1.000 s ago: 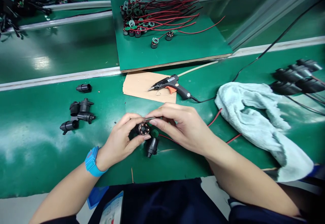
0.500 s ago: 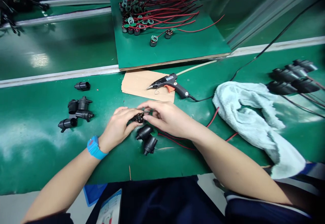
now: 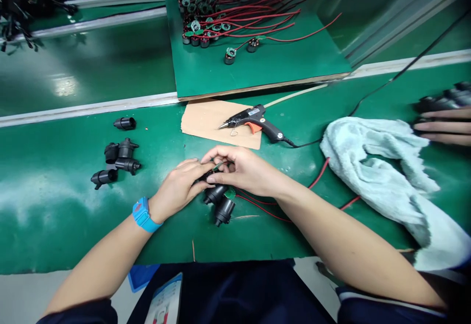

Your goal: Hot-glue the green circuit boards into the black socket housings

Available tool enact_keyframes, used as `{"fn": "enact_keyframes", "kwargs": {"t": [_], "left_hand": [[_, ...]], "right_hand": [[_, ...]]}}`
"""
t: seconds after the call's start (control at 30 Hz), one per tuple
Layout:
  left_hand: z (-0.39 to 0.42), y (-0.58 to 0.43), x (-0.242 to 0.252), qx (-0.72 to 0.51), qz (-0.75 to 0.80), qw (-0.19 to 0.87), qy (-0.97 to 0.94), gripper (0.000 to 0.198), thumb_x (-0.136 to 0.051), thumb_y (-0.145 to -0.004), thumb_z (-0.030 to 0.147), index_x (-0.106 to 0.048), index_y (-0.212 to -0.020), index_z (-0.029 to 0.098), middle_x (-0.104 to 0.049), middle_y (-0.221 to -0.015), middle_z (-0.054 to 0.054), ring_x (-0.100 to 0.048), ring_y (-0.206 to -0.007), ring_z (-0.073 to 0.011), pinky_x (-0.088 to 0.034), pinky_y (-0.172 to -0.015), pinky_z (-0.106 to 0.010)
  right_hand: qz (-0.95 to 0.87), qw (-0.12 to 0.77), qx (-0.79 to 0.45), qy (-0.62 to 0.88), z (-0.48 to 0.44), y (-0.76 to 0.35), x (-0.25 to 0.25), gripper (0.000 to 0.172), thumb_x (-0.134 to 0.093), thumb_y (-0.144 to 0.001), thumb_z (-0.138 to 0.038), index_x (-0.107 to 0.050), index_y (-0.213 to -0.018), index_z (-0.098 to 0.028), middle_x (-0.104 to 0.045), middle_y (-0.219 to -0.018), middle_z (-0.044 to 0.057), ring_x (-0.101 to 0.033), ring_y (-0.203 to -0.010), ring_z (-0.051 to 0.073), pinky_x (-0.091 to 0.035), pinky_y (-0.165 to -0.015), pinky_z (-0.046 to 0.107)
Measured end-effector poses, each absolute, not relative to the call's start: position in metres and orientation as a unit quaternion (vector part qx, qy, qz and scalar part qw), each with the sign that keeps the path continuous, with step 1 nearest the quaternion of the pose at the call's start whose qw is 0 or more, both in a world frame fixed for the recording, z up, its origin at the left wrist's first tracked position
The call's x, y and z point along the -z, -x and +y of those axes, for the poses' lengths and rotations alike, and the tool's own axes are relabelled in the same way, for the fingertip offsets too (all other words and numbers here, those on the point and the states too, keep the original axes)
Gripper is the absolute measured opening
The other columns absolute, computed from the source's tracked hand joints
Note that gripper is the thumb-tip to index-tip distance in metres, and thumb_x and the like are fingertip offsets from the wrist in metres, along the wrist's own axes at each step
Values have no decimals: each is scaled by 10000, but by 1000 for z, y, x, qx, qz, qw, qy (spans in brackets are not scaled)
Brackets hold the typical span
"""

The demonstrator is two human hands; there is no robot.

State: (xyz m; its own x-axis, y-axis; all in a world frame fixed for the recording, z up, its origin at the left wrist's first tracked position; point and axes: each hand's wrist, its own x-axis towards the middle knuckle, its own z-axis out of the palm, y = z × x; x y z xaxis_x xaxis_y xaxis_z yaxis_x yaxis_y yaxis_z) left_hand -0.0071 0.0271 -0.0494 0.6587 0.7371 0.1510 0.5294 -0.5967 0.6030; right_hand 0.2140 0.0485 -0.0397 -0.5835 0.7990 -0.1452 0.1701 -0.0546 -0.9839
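Observation:
My left hand [image 3: 181,186], with a blue wrist strap [image 3: 144,214] behind it, is closed round a small black plastic housing [image 3: 208,175], mostly hidden by the fingers. My right hand [image 3: 243,169] meets it there, thumb against the part and fingers curled. A small green circuit board [image 3: 218,166] with a thin wire shows between its fingertips. Just below the hands lie two black housings [image 3: 223,211], a green board [image 3: 230,193] at the end of one and red wires [image 3: 263,210] running right under my forearm.
A glue gun [image 3: 253,118] rests on brown cardboard [image 3: 198,120] beyond my hands. Several black housings [image 3: 127,148] lie left. Wired round parts [image 3: 230,57] crowd a raised green board [image 3: 279,64]. A pale cloth [image 3: 342,147] lies right, near another person's hand [image 3: 447,126] on black parts.
The held housing has turned, so its open round end no longer faces me. A green board now shows at my right fingertips. Another person's hand has come in at the right edge.

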Motion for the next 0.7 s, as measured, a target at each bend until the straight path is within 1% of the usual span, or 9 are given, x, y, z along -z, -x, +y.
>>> {"fn": "enact_keyframes", "kwargs": {"t": [0.1, 0.17, 0.23, 0.33, 0.37, 0.53, 0.7], "left_hand": [[30, 6, 49, -195, 355, 285, -869, 406, -562, -1006, 371, -597, -1350, 158, -732, -1225, -118, -681, -1131, -224, -512, -1041, -395], [31, 6, 49, -199, 350, 293, -867, 415, -547, -1009, 402, -599, -1348, 168, -737, -1203, -114, -683, -1106, -224, -519, -1004, -385], [32, 6, 48, -201, 346, 295, -868, 420, -531, -1014, 416, -593, -1354, 176, -737, -1197, -110, -682, -1092, -222, -520, -983, -380], [34, 7, 47, -184, 337, 309, -870, 386, -524, -1024, 381, -593, -1343, 174, -731, -1222, -106, -671, -1100, -212, -518, -979, -368], [34, 7, 46, -179, 333, 315, -871, 371, -523, -1026, 369, -598, -1333, 173, -727, -1234, -105, -668, -1104, -209, -519, -980, -362], [36, 7, 47, -185, 330, 319, -869, 403, -530, -1014, 403, -603, -1329, 162, -734, -1207, -113, -675, -1077, -212, -542, -954, -350], [34, 9, 49, -197, 322, 318, -870, 413, -518, -1020, 397, -580, -1372, 191, -720, -1251, -107, -663, -1110, -216, -543, -973, -367]], "right_hand": [[-640, 227, -639, 361, 52, -218, 43, 328, -722, -858, -286, -645, -1162, -186, -586, -814, -26, -543, -718, 108, -430, -636, 241], [-634, 220, -649, 358, 54, -218, 44, 330, -714, -866, -310, -638, -1162, -185, -578, -805, -29, -534, -702, 105, -419, -624, 242], [-634, 220, -644, 368, 54, -217, 44, 320, -722, -852, -307, -634, -1133, -181, -531, -780, -44, -495, -667, 94, -391, -595, 235], [-633, 229, -627, 392, 52, -214, 43, 321, -765, -795, -285, -626, -1062, -174, -419, -751, -68, -429, -641, 81, -359, -563, 223], [-631, 231, -627, 395, 52, -214, 42, 329, -775, -784, -288, -619, -1051, -174, -403, -758, -68, -426, -645, 80, -362, -561, 221], [-620, 223, -659, 363, 52, -217, 43, 314, -712, -845, -305, -592, -1108, -183, -501, -863, -28, -518, -721, 99, -435, -608, 229], [-609, 237, -657, 375, 49, -217, 46, 326, -745, -809, -289, -599, -1084, -192, -484, -857, -41, -561, -683, 87, -458, -592, 225]]}}
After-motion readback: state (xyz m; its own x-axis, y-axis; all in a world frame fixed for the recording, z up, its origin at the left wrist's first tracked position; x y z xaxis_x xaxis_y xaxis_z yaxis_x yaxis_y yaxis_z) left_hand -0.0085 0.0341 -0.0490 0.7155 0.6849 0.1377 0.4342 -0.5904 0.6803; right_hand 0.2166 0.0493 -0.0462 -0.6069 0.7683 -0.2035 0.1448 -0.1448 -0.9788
